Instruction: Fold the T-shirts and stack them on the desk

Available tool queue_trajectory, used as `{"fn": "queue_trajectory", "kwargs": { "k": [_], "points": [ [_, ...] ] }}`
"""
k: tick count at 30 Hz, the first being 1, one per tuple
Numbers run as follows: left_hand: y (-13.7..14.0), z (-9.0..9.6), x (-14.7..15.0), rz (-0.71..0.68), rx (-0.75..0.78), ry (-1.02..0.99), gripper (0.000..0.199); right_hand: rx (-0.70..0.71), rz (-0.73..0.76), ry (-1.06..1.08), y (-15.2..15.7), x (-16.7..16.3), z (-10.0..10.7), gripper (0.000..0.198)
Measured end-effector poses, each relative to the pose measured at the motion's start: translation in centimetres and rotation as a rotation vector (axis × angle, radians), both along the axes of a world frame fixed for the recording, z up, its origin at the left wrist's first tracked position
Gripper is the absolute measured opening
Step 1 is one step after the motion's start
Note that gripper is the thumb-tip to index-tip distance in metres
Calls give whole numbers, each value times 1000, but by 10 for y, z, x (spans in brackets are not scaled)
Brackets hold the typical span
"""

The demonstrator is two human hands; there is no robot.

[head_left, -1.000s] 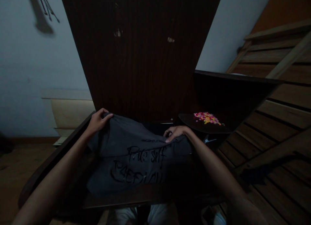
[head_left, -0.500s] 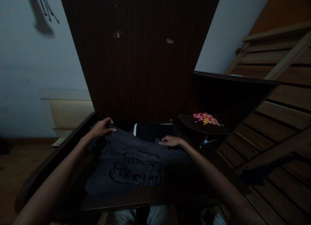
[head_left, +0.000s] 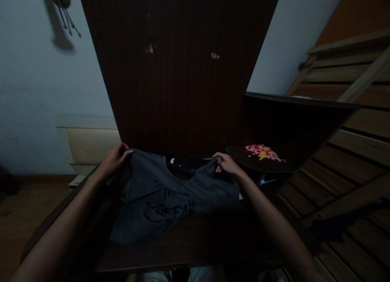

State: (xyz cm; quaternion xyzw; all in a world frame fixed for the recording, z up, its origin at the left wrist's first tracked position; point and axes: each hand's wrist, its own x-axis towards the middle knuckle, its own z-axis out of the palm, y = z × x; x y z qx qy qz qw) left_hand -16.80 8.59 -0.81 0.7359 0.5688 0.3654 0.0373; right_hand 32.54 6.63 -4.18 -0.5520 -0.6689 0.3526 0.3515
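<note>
A dark grey T-shirt (head_left: pixel 143 180) with black lettering on its front hangs and drapes over the dark desk (head_left: pixel 146 257). My left hand (head_left: pixel 115 157) pinches it at the shoulder on the left. At the other shoulder, my right hand (head_left: pixel 226 164) is closed on the gathered cloth. The round neckline dips between the two hands. Behind the neckline shows part of a flat black thing with a white edge (head_left: pixel 195 162). Folds hide some of the lettering, and the shirt's lower right part is lost in shadow.
A heap of small pink, red and yellow pieces (head_left: pixel 263 152) lies on a small dark shelf (head_left: pixel 243 162) at the right. A tall dark wooden panel (head_left: pixel 183 91) rises behind the desk. Wooden slats (head_left: pixel 350 152) stand along the right side.
My right hand has moved up and to the right and lifted its side of the shirt. The left hand has shifted slightly left and up. The cloth is spread wider and the neckline now shows.
</note>
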Motion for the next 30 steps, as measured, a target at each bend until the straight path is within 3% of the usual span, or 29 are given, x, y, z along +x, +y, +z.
{"fn": "queue_trajectory", "kwargs": {
  "k": [4,9,13,16,21,24,27,30],
  "points": [
    [-2,-4,-2,48,-14,28,37,112,-117,-67,-7,-6,4,22],
    [-4,-11,7,-4,-81,51,25,39,243,-363,-36,-25,-6,32],
    [-3,-13,11,8,-64,-21,23,-14,260,-583,-51,-33,-13,47],
    [-2,-16,9,38,1,-185,27,-107,227,-536,-56,-27,-9,44],
    [-8,-10,3,11,-40,-442,42,-190,318,-206,-70,-13,9,41],
    [-18,2,2,-14,-142,-458,50,-36,273,-160,-77,-12,16,36],
    [-25,9,2,12,-212,-466,55,217,104,-153,-79,-12,19,27],
    [-29,14,3,19,-254,-497,57,384,-3,-128,-75,-6,25,27]
  ]
}}
